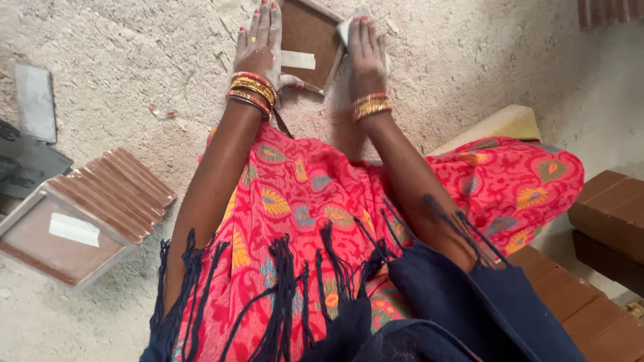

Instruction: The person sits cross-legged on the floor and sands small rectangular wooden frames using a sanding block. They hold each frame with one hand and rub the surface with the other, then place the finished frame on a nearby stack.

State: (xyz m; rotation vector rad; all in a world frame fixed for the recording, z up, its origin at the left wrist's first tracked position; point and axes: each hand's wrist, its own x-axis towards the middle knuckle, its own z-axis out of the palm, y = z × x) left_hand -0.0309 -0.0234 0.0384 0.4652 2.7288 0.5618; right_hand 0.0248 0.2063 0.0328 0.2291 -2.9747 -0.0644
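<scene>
Both hands reach out to a brown square frame [307, 35] lying face-down on the dusty, pale ground [154, 74] at the top of the view. Left hand [260, 41] lies flat with fingers spread, palm pressing on the frame's left edge, red and gold bangles [250, 92] stacked at the wrist. Right hand [366, 48] is laid flat along the frame's right edge, its fingers pressing a small pale pad or cloth [351, 24] against that side; what the pad is made of cannot be told. A white rectangular strip of tape or label [297, 59] sits across the frame's back, near its lower edge.

Bare ground lies open to the left and right of the frame. At lower left, well apart, a row of similar brown frames [114, 191] leans in a stack, and in front of it one lies flat with its own white rectangular label [74, 229]. Brown blocks [612, 209] stand at the right edge, beside the person's knee in red patterned cloth [510, 181].
</scene>
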